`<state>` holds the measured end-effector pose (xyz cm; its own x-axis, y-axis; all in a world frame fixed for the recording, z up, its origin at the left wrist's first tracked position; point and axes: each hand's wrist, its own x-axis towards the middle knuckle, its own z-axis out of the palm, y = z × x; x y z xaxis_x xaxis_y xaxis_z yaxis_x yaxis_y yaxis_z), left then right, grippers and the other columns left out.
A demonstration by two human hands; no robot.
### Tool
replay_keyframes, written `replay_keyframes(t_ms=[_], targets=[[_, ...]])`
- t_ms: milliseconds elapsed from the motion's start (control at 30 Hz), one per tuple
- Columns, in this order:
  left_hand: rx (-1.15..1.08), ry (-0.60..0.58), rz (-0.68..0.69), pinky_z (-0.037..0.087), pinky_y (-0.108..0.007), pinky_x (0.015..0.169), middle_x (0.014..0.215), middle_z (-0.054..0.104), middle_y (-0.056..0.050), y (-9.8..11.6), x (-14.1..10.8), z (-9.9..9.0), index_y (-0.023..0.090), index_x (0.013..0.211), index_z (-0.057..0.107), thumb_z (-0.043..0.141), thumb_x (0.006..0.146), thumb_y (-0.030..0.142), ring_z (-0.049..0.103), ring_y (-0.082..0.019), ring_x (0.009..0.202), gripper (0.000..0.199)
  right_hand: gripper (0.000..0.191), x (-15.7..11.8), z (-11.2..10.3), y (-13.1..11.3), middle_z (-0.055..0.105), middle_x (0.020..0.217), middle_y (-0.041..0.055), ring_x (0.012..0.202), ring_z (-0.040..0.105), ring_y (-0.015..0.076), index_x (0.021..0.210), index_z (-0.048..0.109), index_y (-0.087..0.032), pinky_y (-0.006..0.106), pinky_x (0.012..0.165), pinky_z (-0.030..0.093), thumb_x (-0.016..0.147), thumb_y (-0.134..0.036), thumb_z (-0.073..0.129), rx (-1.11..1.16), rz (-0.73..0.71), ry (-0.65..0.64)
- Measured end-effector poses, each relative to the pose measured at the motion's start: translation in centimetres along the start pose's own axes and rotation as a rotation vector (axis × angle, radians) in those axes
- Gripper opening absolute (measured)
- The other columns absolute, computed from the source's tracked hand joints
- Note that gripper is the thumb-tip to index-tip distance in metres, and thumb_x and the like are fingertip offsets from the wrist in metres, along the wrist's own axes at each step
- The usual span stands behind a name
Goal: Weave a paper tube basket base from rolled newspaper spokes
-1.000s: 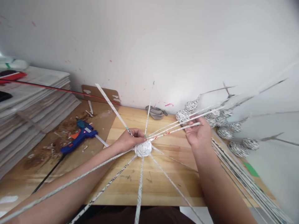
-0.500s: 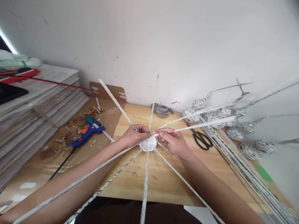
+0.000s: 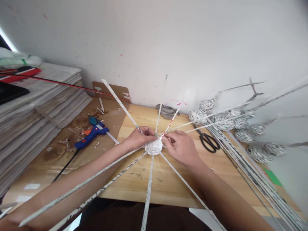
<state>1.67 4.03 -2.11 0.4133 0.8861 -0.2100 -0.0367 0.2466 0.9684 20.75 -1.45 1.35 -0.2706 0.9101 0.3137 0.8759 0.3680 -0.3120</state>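
Observation:
A small round woven paper base (image 3: 153, 147) sits mid-table between my hands, with several rolled newspaper tubes spreading out from it like spokes. My left hand (image 3: 141, 138) pinches the base's upper left rim, thumb pointing inward. At the upper right rim, my right hand (image 3: 179, 146) has thumb and fingers closed on the foot of a red-marked paper tube (image 3: 171, 122) that stands up and leans right. Another paper tube (image 3: 120, 104) rises past my left hand. Towards me runs a tube (image 3: 149, 189) from the base's near side.
A blue glue gun (image 3: 90, 136) lies left on brown cardboard with scraps. Stacked newspapers (image 3: 48, 93) stand far left. Black-handled scissors (image 3: 209, 142) lie right, beside a bundle of long paper tubes (image 3: 243, 170). Several woven paper balls (image 3: 197, 116) rest by the wall, near a grey object (image 3: 167, 111).
The red-marked tube has swung from pointing right to standing up and away, near the back spoke. My right hand has turned with it; my left hand stays at the rim.

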Motion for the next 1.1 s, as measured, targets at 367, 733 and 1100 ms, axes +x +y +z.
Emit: replay_keyframes(t_ms=[367,733,1100], targets=[[-0.042,-0.015,-0.035,0.042,-0.024,0.054,0.063,0.067,-0.003,0.3,-0.2,0.1,0.013,0.072,0.069,0.082,0.054,0.027,0.057,-0.012,0.054,0.026,0.031,0.1,-1.2,-0.2,0.066,0.08,0.0079,0.083,0.054,0.0232,0.076,0.067,-0.019,0.037,0.077,0.032,0.095,-0.037,0.049,-0.263,-0.042,0.112],[-0.066,0.012,-0.004,0.042,-0.024,0.054,0.064,0.068,-0.003,0.8,0.0,-0.7,0.012,0.074,0.069,0.083,0.054,0.026,0.059,-0.013,0.054,0.028,0.024,0.3,-2.8,0.8,0.07,0.073,0.0041,0.076,0.061,0.0224,0.08,0.064,-0.021,0.04,0.086,0.027,0.094,-0.034,0.05,-0.339,0.053,0.087],[-0.249,0.086,0.034,0.045,-0.025,0.055,0.064,0.068,-0.001,0.6,0.6,-1.0,0.013,0.074,0.069,0.082,0.055,0.025,0.059,-0.012,0.054,0.026,0.013,-3.2,-1.9,-1.2,0.07,0.077,0.0029,0.069,0.061,0.0197,0.08,0.069,-0.023,0.033,0.065,0.043,0.085,-0.028,0.058,0.425,0.287,-0.099]])
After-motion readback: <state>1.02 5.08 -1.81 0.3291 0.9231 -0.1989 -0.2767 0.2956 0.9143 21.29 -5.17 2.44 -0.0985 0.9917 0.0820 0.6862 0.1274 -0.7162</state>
